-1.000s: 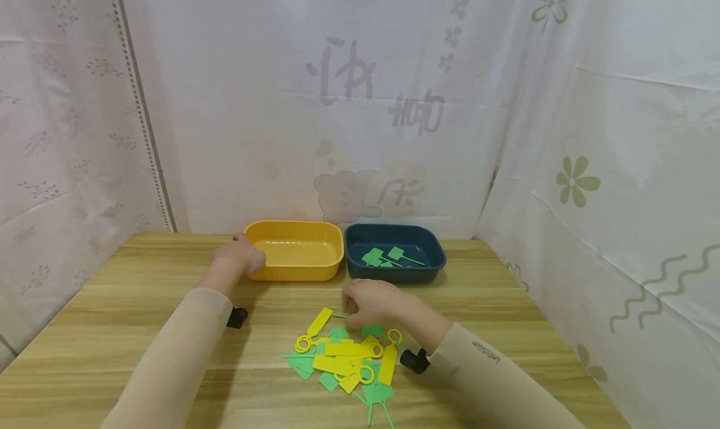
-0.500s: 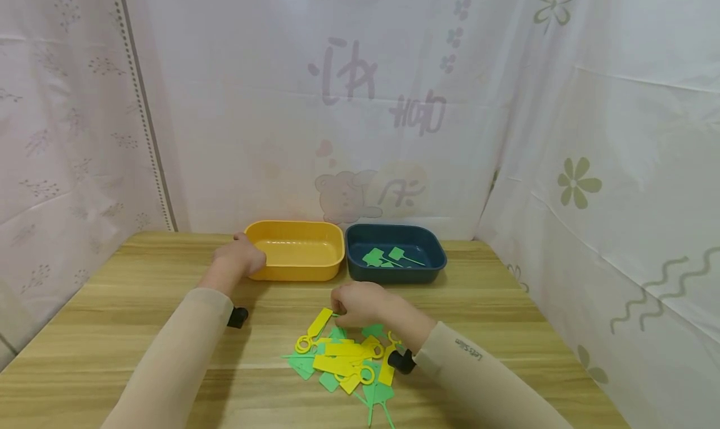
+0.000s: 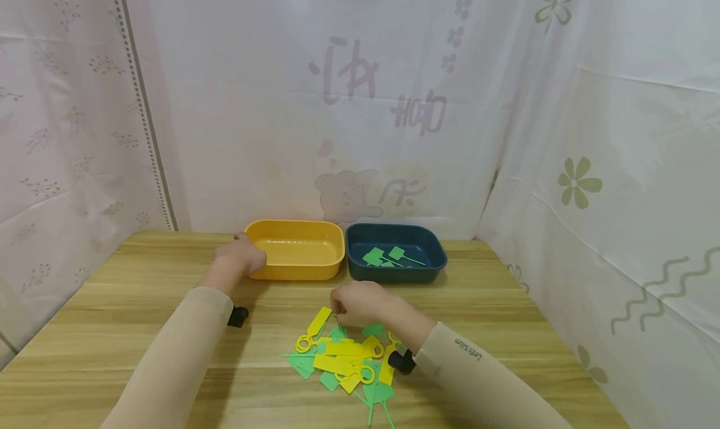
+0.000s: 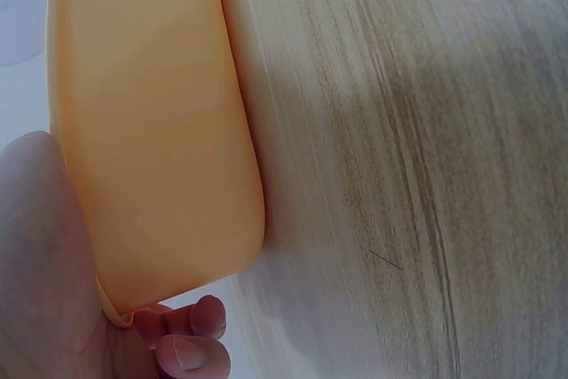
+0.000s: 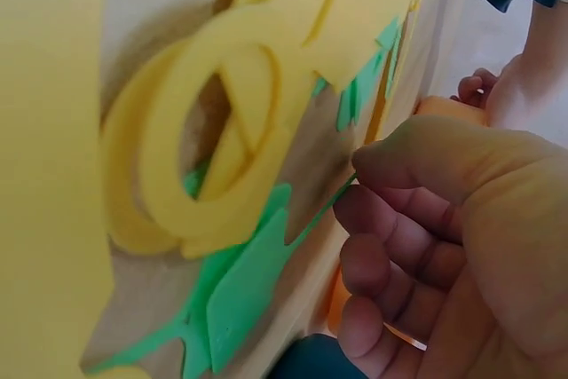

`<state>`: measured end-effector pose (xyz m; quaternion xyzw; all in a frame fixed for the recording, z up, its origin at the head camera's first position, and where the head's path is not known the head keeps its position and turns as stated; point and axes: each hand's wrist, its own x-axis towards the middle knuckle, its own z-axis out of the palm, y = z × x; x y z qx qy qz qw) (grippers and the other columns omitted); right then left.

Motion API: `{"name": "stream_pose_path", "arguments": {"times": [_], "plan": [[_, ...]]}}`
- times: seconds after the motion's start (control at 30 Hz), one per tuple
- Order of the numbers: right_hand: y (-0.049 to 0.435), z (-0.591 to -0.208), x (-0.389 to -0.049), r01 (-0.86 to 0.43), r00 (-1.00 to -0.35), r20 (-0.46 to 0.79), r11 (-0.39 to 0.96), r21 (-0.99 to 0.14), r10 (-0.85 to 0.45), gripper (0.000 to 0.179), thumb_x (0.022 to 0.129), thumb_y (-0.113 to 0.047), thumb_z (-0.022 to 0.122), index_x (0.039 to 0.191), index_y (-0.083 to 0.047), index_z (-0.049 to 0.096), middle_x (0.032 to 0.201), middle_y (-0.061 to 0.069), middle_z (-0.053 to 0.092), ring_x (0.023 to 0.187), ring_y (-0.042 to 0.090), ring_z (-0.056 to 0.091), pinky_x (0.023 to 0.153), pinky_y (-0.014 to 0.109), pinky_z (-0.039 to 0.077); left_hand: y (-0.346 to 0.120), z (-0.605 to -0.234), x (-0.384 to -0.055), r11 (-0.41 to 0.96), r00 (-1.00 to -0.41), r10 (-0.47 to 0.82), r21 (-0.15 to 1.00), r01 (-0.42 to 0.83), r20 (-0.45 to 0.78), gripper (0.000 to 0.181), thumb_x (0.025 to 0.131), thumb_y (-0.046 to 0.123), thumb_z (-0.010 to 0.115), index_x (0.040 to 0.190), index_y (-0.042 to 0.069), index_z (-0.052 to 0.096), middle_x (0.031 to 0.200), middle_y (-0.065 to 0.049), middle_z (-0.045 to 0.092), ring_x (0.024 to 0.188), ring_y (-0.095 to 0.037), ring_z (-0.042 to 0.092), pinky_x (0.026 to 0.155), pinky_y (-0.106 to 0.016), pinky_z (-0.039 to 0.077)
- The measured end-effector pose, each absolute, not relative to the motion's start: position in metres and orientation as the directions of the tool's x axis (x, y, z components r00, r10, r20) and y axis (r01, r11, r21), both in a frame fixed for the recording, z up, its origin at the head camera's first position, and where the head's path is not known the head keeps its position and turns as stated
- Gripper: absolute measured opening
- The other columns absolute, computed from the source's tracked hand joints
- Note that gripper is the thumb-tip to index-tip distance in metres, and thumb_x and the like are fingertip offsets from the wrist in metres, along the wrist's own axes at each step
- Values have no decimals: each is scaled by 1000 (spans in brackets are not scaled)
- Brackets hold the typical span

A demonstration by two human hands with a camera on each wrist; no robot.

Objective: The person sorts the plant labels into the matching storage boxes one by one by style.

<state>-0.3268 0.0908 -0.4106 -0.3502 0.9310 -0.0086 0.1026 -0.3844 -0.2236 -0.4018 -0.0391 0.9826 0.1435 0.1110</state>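
our left hand [image 3: 239,256] grips the yellow bin [image 3: 300,272]; with our right hand [image 3: 362,304] we pinch a green tag [image 5: 248,292] (stem end).

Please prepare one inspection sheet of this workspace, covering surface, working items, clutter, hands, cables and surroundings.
Surface: wood-grain table.
Job's things: yellow tags and green tags overlap in a mixed pile; more green tags lie in the dark blue bin; no tags visible in the yellow bin beside it.
Clutter: nothing seen.
Hands: left hand grips the yellow bin's left end; right hand pinches a green tag's thin tail at the pile's far edge.
Cables: nothing seen.
Surroundings: printed cloth behind and on both sides.
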Motion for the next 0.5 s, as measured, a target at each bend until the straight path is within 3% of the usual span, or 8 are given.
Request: {"name": "stream_pose_path", "arguments": {"times": [0.2,0.5], "plan": [[95,-399,-324,-623,-753,-168,772,-128,-636,5,96,-25,77,97,-27,73,82,-12,64,76,10,57,69,27,49,-222,-400,-382,956,-972,-43,273,-107,-229,88,104,31,32,162,-26,-1,147,-47,56,131,-59,60,116,-69,46],[101,-387,-326,-645,-748,-120,758,-101,-653,6,99,-29,76,98,-29,71,85,-13,64,78,10,58,72,28,51,-221,-400,-382,958,-971,-44,266,-107,-235,88,103,32,32,162,-26,-1,146,-46,56,129,-59,61,114,-69,46]]}}
